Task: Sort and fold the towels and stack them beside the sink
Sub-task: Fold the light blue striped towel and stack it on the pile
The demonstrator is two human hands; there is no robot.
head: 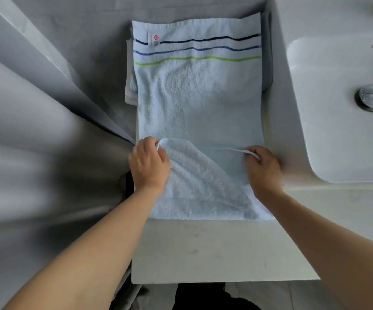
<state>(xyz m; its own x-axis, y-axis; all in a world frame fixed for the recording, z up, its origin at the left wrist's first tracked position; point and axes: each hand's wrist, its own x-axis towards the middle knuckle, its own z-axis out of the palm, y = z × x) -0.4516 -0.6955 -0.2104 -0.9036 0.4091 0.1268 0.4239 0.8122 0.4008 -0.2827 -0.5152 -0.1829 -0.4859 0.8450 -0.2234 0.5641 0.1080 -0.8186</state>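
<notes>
While both hands hold the near edge, the fold is judged to be in hand; details follow.

Towel: pale blue towel [199, 104] lies flat on the counter [203, 253], just left of the sink [337, 108]. Its striped end is far, its plain end near.

Long axis: runs near to far, straight away from the person.

Left hand: left hand [148, 163] pinches the near-left corner of the towel, fingers curled round the hem; that corner is raised and turned over toward the far side.

Right hand: right hand [262, 165] pinches the hem at the right edge, fingers curled; the cloth there is barely lifted.

Key relation: the free length of towel lies on the far side of both hands, so the coming fold is judged to carry the gripped edge along the long axis toward the stripes. Both hands sit about level; the left has its corner lifted further.

Under the towel: other cloth shows at the far-left edge [130, 81] and a darker piece at the far-right edge [268, 52], possibly folded towels; mostly covered, so number and kind cannot be told.

Cut off: the sink runs out of view at right; only its drain [371, 98] and part of a tap show.

Left of counter: blurred grey surfaces, not identifiable.
</notes>
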